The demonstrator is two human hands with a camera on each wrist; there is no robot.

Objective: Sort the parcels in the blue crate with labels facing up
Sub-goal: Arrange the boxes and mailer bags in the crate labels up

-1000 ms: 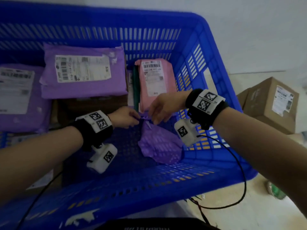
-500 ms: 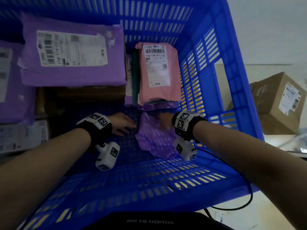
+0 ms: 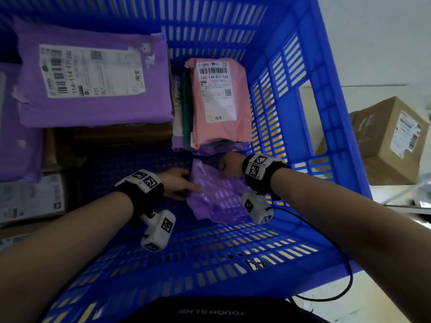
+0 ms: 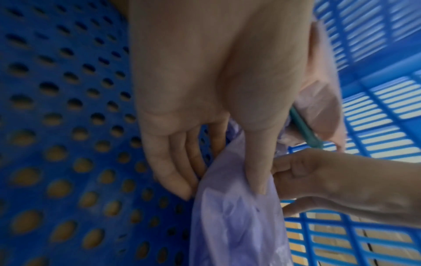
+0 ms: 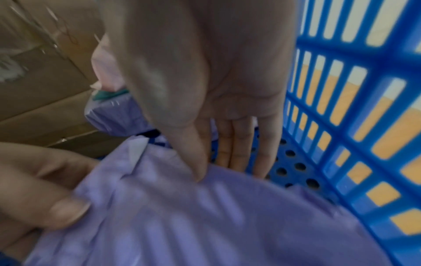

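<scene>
A small crumpled purple parcel (image 3: 221, 201) lies on the floor of the blue crate (image 3: 303, 113), near its front right corner. Its upper side shows no label, only a white sliver (image 5: 136, 149) at the far edge. My left hand (image 3: 193, 185) pinches the parcel's left edge, thumb on top (image 4: 257, 176) and fingers beneath. My right hand (image 3: 224, 170) holds the far edge, the thumb (image 5: 198, 167) pressing on the plastic and the fingers behind it. The parcel (image 4: 239, 225) fills the lower part of both wrist views (image 5: 205, 225).
A pink parcel (image 3: 219, 101) and a large purple parcel (image 3: 93, 78) lie label up at the back, on brown boxes (image 3: 105, 136). Another purple parcel (image 3: 14, 124) and a labelled box (image 3: 30, 199) sit at the left. Outside, right of the crate, stands a cardboard box (image 3: 391, 141).
The small purple parcel, held up by its top edge a second ago, now lies flatter on the crate floor. My left hand has moved right and taken its left edge.
</scene>
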